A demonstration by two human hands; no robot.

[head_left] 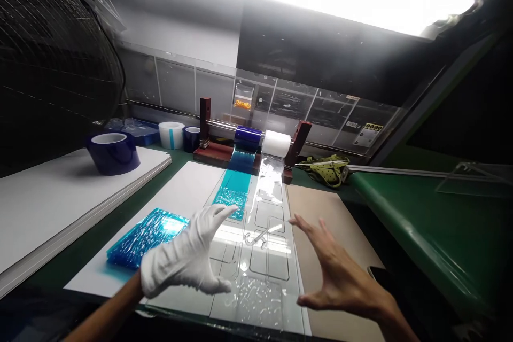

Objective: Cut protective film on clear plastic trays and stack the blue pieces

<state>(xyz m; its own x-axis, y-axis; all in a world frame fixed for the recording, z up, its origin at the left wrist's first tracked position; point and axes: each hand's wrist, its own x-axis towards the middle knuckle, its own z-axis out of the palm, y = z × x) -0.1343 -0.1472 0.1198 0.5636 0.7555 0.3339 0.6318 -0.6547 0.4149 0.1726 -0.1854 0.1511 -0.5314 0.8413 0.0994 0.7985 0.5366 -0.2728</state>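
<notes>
Left hand is in a white glove, fingers spread, hovering just over the clear film that runs down the white board. Right hand is bare, open too, out past the film's right edge over a brown sheet. A blue film strip comes off the roll holder at the back. A stack of blue film pieces is just left of the glove, and a dark blue tape roll is far left on white sheets.

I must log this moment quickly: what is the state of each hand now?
Left hand: gloved, open, fingers spread over the clear film, holding nothing.
Right hand: bare, open, fingers spread beside the film, holding nothing.
</notes>
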